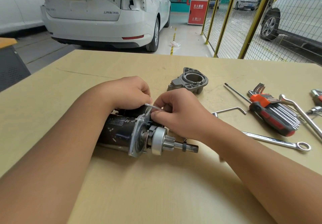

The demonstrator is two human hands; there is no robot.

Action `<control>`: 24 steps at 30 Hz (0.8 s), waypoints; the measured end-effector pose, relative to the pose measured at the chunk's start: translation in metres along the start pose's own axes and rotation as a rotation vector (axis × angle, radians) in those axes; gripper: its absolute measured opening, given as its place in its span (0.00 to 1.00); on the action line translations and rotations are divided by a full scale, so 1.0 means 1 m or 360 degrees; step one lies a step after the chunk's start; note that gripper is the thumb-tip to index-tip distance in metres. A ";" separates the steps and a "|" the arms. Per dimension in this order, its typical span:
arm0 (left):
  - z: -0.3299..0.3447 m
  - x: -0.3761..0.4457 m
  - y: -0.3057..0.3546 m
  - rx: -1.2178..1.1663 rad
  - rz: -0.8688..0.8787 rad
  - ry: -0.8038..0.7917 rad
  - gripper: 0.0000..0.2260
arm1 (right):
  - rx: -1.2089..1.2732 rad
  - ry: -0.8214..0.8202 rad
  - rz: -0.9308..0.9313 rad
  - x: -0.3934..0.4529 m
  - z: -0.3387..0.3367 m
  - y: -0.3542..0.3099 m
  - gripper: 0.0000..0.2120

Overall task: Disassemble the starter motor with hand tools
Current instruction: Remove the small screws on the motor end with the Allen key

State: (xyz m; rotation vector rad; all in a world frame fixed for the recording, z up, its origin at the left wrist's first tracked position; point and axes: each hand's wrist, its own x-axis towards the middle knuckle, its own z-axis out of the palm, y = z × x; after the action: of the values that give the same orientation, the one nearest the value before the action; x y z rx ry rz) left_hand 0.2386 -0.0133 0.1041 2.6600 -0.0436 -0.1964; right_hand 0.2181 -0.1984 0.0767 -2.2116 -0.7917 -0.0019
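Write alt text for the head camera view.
Both hands, left hand and right hand, pinch a thin metal pin above a black cylindrical starter motor on a tan table. A grey cast housing and tools lie beyond.

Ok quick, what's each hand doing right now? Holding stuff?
Left hand: curled on top of the starter motor; what it grips is hidden.
Right hand: pinching a thin metal rod at the motor.

left hand [129, 93] curled in a grip, right hand [177, 114] pinching, knuckles nearly touching
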 end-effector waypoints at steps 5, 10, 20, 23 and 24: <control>0.001 0.001 0.001 0.0033 -0.0006 0.0004 0.04 | 0.0089 0.0000 0.0070 0.000 0.000 -0.002 0.04; 0.001 0.002 -0.002 0.0014 0.0024 -0.0011 0.03 | 0.0109 -0.0051 0.0107 0.000 0.003 -0.002 0.05; 0.000 0.002 -0.002 -0.0001 0.0019 -0.0006 0.03 | -0.0125 -0.0031 -0.0035 0.003 0.002 0.000 0.06; 0.001 0.003 -0.002 -0.0016 0.0012 -0.0009 0.03 | -0.0143 -0.0031 -0.0048 0.003 0.002 0.001 0.06; 0.001 0.003 -0.003 -0.0021 0.0014 -0.0013 0.03 | -0.0129 -0.0031 -0.0047 0.002 0.002 0.001 0.06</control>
State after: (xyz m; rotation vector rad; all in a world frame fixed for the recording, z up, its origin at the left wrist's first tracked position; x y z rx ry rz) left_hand 0.2413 -0.0114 0.1018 2.6455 -0.0566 -0.2036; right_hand 0.2203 -0.1962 0.0746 -2.2794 -0.8484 -0.0271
